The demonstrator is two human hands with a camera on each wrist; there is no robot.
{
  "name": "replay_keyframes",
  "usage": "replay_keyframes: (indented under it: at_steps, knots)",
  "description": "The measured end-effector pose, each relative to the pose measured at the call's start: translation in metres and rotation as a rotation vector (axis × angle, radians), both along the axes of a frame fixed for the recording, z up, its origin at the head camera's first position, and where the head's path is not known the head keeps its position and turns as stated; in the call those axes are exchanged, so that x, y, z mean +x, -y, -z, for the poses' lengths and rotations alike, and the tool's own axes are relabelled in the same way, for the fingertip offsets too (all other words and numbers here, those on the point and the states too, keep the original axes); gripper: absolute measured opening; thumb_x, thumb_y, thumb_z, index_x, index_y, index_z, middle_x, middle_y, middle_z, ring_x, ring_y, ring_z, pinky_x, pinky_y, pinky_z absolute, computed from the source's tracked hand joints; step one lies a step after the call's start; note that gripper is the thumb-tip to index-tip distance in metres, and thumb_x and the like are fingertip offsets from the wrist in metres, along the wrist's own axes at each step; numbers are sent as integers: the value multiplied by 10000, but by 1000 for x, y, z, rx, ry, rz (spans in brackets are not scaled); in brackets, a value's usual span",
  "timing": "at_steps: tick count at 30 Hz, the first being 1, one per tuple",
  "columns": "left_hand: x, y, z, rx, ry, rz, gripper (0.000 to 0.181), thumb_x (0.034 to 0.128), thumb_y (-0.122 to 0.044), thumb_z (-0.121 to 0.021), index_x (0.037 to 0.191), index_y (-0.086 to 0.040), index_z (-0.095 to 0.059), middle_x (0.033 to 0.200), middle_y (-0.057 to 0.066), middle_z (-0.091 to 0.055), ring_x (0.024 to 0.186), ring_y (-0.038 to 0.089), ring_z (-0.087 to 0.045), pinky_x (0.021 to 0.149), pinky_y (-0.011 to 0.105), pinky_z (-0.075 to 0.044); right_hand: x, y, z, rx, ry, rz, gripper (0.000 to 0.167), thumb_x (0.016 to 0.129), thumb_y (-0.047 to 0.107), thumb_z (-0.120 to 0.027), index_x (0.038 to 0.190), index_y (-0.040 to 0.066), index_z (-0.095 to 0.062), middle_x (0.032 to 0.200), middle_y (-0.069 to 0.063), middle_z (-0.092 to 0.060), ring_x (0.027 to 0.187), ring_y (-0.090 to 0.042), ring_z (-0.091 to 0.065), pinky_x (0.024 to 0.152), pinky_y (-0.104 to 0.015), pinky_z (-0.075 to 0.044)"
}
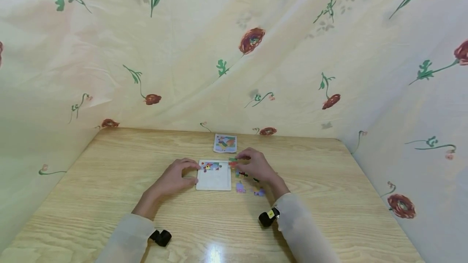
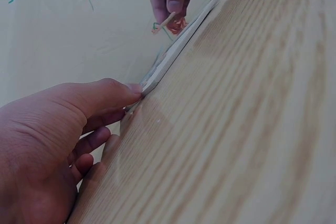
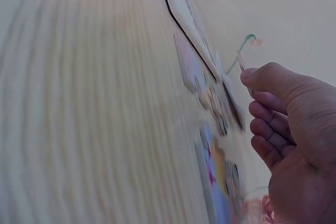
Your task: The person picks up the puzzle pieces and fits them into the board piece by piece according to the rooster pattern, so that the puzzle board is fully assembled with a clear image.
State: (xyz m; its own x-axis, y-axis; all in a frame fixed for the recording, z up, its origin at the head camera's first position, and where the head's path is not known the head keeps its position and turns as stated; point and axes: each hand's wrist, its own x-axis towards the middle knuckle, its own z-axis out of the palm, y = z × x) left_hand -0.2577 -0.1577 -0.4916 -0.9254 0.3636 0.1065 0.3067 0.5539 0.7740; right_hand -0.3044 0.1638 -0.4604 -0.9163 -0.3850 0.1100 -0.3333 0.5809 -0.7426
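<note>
A white puzzle tray (image 1: 213, 182) lies on the table, with a strip of joined jigsaw pieces (image 1: 211, 166) along its top left. My left hand (image 1: 174, 178) holds the tray's left edge; in the left wrist view the thumb (image 2: 123, 94) presses a corner. Just over the tray's upper right edge, my right hand (image 1: 257, 166) pinches a red and green jigsaw piece (image 1: 232, 162) between thumb and fingers. The right wrist view shows this piece (image 3: 241, 60) edge-on, raised off the table. Loose jigsaw pieces (image 1: 240, 187) lie right of the tray, some partly hidden under the right hand.
Behind the tray lies a small square picture card (image 1: 225, 143) with a colourful print. The wooden table (image 1: 109, 165) reaches back to a flowered cloth (image 1: 190, 51) hanging behind it and at both sides. Each wrist carries a small black camera (image 1: 268, 217).
</note>
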Motion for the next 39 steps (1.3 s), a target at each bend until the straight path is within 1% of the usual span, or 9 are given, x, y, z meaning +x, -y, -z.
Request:
replay_keyframes:
  at_steps: [6,10,17,23,30,39]
  knots:
    - [0,0,0,-2,0,-2,330,924,-243,-776,1249,-229,-721,1423,39,-608,1413,374,-453,1157,633,-374,-1,13,3,-7,42,-8,216,906,161,-777,1113,104,-756,1156,-40,-679,1139,-238,-639,999,-437,-552]
    - [0,0,-1,-3,0,0,333,921,-236,-780,1248,-222,-722,1421,41,-609,1417,382,-450,1161,636,-370,-1,19,5,17,54,-26,218,913,172,-780,1125,123,-754,1159,-21,-678,1105,-208,-632,990,-412,-547]
    - [-1,0,-1,0,-5,6,332,919,-231,-782,1246,-215,-724,1417,46,-612,1404,377,-459,1160,627,-375,-4,26,9,50,49,-35,208,904,172,-799,1100,113,-759,1102,-32,-671,979,-156,-602,884,-320,-537]
    - [-1,-1,-2,10,-12,9,326,917,-223,-780,1239,-211,-727,1408,45,-619,1384,355,-472,1151,614,-387,-3,29,6,64,41,-28,211,895,166,-805,1093,106,-764,1112,-39,-673,987,-167,-593,887,-323,-522]
    - [1,0,-3,7,-1,8,327,919,-223,-779,1241,-208,-724,1407,43,-615,1398,372,-462,1151,633,-379,0,32,4,70,46,-22,202,900,152,-802,1092,100,-766,1109,-39,-670,984,-160,-585,892,-324,-512]
    - [2,0,-3,12,0,8,330,921,-220,-776,1246,-199,-722,1410,49,-613,1399,382,-456,1144,643,-380,-1,33,5,104,8,-22,195,893,150,-811,1081,103,-779,1118,-37,-669,981,-156,-597,889,-327,-522]
